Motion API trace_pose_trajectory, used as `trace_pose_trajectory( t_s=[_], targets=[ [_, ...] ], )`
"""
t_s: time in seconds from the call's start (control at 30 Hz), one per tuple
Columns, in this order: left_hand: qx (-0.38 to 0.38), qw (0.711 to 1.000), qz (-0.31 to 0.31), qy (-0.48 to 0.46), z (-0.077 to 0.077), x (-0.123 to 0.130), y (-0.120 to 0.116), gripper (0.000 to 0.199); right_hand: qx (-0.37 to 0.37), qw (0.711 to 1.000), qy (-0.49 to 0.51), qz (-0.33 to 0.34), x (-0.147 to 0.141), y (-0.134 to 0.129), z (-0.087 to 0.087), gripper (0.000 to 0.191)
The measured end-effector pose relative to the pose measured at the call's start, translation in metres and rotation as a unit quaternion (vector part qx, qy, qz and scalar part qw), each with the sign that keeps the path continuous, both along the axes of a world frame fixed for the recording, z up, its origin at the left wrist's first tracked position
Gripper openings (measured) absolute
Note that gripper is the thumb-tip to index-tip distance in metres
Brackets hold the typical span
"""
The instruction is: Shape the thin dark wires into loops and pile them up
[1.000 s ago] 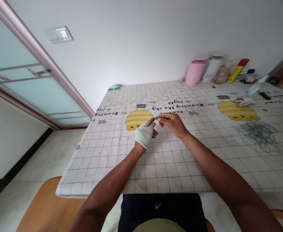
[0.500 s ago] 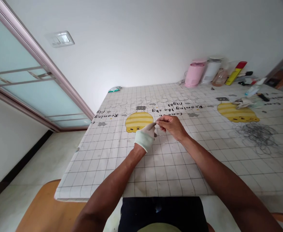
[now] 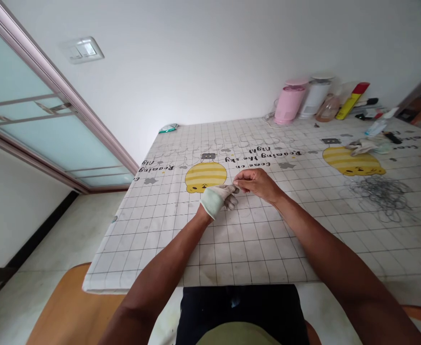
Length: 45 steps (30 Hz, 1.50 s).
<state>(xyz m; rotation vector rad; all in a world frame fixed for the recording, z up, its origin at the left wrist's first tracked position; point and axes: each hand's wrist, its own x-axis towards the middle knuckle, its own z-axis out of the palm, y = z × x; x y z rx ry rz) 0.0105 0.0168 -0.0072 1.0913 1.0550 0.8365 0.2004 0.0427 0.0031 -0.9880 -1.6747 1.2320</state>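
My left hand [image 3: 221, 195], in a whitish glove with grey fingertips, is closed in a pinch above the table's middle. My right hand [image 3: 256, 184] is bare, its thumb and index finger pinched right beside the left fingertips. Whatever lies between the two pinches is too small to make out. A tangled heap of thin dark wire [image 3: 382, 196] lies to the right of my right hand. Beyond both hands, faint thin wire loops [image 3: 239, 142] run in a row across the tablecloth [image 3: 153, 239].
Toward the back right stand a pink cylinder [image 3: 290, 103], a white cylinder [image 3: 315, 98], a bottle [image 3: 328, 109] and a yellow can with a red cap [image 3: 352, 101]. A crumpled glove [image 3: 366, 145] and a clear spray bottle [image 3: 381, 122] lie nearer. A green-white packet [image 3: 169, 128] is at the back left corner.
My left hand has rolled, so its lower gloved fingers show more. Both hands stay together at the fingertips, and the view has shifted slightly.
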Motion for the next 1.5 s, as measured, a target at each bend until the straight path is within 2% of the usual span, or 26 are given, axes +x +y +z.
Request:
trace_pose_trajectory(
  t_s=[0.23, 0.4, 0.57, 0.7, 0.87, 1.07, 1.27, 1.5],
  targets=[
    [-0.010, 0.998, 0.000, -0.059, -0.007, 0.003, 0.004, 0.047, -0.012, 0.998, 0.023, -0.050, 0.014, 0.009, 0.005, 0.026],
    [-0.006, 0.998, -0.005, -0.060, -0.009, 0.006, 0.002, 0.031, -0.001, 0.997, 0.032, -0.063, 0.019, 0.011, 0.004, 0.022],
    [-0.023, 0.999, 0.016, -0.034, -0.003, 0.011, 0.000, 0.020, 0.005, 0.998, 0.030, -0.051, 0.014, 0.009, 0.002, 0.024],
    [-0.045, 0.998, 0.026, -0.026, 0.000, 0.010, 0.002, 0.017, 0.038, 0.998, -0.022, -0.044, 0.012, 0.005, 0.005, 0.024],
    [-0.063, 0.997, -0.003, -0.037, 0.000, 0.005, 0.005, 0.015, 0.088, 0.993, -0.074, -0.019, 0.015, 0.007, 0.002, 0.024],
    [-0.059, 0.996, -0.032, -0.057, -0.001, 0.001, 0.001, 0.016, 0.065, 0.994, -0.084, -0.007, 0.017, 0.013, -0.008, 0.022],
    [-0.046, 0.997, -0.040, -0.048, -0.002, 0.003, -0.003, 0.018, 0.037, 0.996, -0.077, 0.009, 0.019, 0.015, -0.009, 0.026],
    [-0.020, 0.996, 0.020, -0.086, -0.001, 0.002, 0.003, 0.020, -0.037, 0.998, 0.027, 0.039, 0.024, 0.012, 0.000, 0.043]
  ],
)
